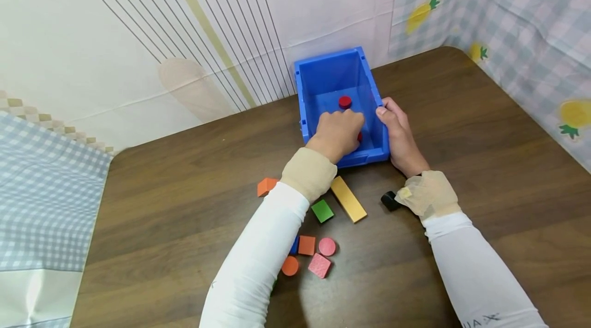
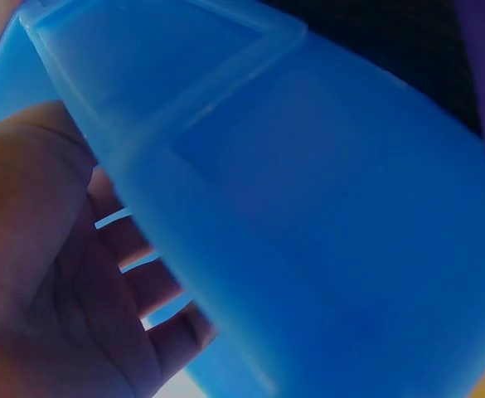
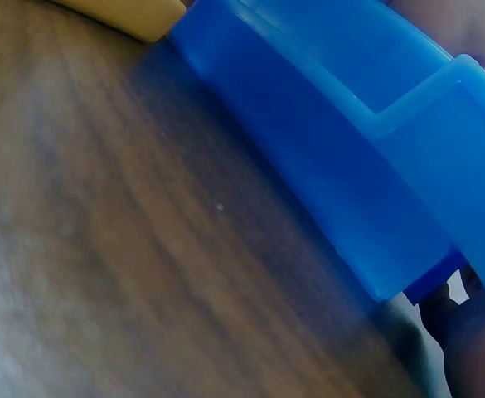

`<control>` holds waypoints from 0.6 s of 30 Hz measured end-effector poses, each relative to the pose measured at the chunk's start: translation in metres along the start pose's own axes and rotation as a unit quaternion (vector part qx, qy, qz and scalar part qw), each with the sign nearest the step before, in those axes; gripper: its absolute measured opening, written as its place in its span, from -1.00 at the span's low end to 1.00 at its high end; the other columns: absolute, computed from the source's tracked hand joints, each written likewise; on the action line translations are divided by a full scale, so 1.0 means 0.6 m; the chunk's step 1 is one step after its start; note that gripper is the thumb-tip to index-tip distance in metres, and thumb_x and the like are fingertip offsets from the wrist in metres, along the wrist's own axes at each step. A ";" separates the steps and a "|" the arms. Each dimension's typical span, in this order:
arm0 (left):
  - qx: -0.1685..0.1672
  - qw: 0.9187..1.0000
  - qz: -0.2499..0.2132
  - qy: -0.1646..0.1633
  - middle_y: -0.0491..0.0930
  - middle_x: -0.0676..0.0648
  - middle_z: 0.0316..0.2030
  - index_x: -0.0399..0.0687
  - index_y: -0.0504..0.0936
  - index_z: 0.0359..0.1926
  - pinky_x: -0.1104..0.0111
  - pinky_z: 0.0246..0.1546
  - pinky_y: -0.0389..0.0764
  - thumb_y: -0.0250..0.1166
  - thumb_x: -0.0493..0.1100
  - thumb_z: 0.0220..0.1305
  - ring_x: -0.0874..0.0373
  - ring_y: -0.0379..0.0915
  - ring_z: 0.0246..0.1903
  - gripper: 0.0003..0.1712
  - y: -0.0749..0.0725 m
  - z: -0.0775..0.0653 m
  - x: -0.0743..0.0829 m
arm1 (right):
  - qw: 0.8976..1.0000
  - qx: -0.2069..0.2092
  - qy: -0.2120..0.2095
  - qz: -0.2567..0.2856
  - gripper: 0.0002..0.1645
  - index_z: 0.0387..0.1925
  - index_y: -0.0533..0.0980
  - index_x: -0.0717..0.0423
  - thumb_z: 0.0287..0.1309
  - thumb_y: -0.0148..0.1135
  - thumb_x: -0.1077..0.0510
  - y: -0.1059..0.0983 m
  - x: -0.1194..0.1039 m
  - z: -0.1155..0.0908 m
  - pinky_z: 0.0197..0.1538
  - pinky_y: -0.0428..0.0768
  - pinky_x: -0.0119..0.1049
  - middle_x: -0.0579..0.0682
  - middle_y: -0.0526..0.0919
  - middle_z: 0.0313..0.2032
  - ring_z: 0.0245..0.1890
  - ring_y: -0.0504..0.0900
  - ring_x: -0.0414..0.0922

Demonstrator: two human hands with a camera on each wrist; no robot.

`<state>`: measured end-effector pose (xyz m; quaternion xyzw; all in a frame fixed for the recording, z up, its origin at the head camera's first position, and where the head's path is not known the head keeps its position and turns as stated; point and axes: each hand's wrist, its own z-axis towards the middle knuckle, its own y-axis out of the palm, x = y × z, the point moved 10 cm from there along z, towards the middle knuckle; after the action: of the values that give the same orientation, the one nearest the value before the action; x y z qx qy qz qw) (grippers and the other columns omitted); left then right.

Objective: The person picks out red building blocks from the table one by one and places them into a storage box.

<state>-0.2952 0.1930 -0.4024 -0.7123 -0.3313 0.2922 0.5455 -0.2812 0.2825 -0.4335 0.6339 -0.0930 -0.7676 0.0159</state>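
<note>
A blue plastic bin (image 1: pixel 330 56) stands on the table against the back wall. My left hand (image 1: pixel 336 133) reaches down into it, knuckles up and fingers bent. One red round block (image 1: pixel 345 102) lies on the bin's floor; a second red piece (image 1: pixel 359 136) shows beside the left hand, mostly covered. The bin's wall (image 2: pixel 325 215) hides the left fingertips in the left wrist view, so whether they hold something is unclear. At the bin's right side, my right hand (image 1: pixel 400 135) grips the rim, thumb on top. In the right wrist view, its fingers (image 3: pixel 441 311) curl by the bin's edge.
In front of the bin lie a yellow plank (image 1: pixel 348 199), a green block (image 1: pixel 322 211) and an orange block (image 1: pixel 266 187). Nearer me are orange, pink and blue blocks (image 1: pixel 307 245), partly behind the left sleeve. A black piece (image 1: pixel 390 201) lies by the right wrist.
</note>
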 end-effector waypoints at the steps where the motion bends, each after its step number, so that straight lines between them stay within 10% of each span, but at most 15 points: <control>1: 0.000 1.000 0.001 0.000 0.63 0.04 -0.24 0.09 0.59 -0.09 0.16 -0.21 0.56 0.19 0.02 0.32 0.10 0.49 -0.35 -0.78 0.000 0.000 0.000 | 1.000 0.000 -0.001 0.001 -0.46 -0.08 0.33 0.34 0.33 -0.02 -0.13 0.000 0.000 0.000 -0.12 0.42 -0.17 0.29 0.38 -0.11 -0.11 0.43 0.10; 18: 0.009 1.000 -0.003 0.003 0.64 0.03 -0.15 0.10 0.61 -0.02 0.14 -0.15 0.57 0.17 -0.01 0.34 0.13 0.51 -0.27 -0.75 0.006 0.005 0.003 | 1.000 0.006 -0.012 0.013 -0.55 -0.17 0.36 0.28 0.31 0.01 -0.09 0.000 0.000 0.002 -0.23 0.39 -0.24 0.16 0.39 -0.25 -0.25 0.43 0.02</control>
<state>-0.2957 0.1954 -0.4067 -0.7070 -0.3292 0.2915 0.5539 -0.2821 0.2828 -0.4332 0.6234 -0.1059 -0.7744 0.0214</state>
